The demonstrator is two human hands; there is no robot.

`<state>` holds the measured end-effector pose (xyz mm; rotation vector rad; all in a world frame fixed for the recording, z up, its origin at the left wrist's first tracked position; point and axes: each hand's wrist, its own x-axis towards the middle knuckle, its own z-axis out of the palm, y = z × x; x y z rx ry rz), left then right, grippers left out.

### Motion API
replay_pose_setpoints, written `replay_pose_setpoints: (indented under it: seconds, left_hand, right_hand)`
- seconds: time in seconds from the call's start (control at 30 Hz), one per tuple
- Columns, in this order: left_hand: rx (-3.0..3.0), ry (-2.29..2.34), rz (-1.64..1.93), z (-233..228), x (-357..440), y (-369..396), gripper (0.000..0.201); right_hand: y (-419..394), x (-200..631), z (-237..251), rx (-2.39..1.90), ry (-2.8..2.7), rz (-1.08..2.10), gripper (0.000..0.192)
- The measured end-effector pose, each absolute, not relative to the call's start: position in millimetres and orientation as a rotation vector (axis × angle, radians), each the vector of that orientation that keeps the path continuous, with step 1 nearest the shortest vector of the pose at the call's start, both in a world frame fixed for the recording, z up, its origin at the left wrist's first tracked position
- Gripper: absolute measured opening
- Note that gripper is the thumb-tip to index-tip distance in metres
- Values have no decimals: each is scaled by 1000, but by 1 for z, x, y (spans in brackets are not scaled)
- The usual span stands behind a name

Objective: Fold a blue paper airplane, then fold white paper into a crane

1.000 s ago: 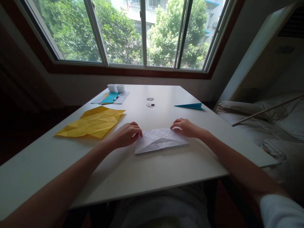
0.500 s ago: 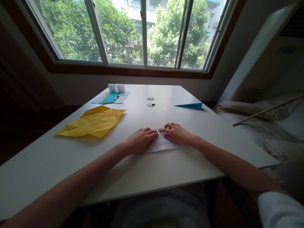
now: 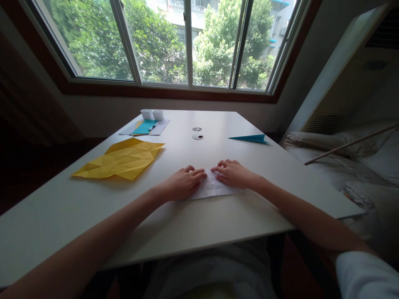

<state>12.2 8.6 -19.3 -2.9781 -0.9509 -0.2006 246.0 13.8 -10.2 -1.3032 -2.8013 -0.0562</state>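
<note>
Head view. White folded paper: near table edge, centre. Left hand and right hand: both flat, fingers extended, pressing it down, gripping nothing. Likely light, thin, easily creased; best handled at edges. Also present: 1 yellow creased sheet, 1 blue paper plane.

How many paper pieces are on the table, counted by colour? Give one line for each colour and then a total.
White: 1, the folded white paper under the left hand and right hand
Yellow: 1, the creased yellow sheet
Teal: 2, the folded teal piece and the flat teal sheet at the far side
Total: 4
</note>
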Motion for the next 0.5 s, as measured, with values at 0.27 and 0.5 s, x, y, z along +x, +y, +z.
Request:
replay_pose_setpoints:
  seconds: [0.27,0.5]
  left_hand:
    - [-3001,-1225,-18,-3,-6,0,36]
    - [-2917,-1455,124,8,-19,-6,27]
  right_hand:
    - [17,270,5,-1457,-2836,60,39]
    - [18,284,13,-1553,-2813,95,37]
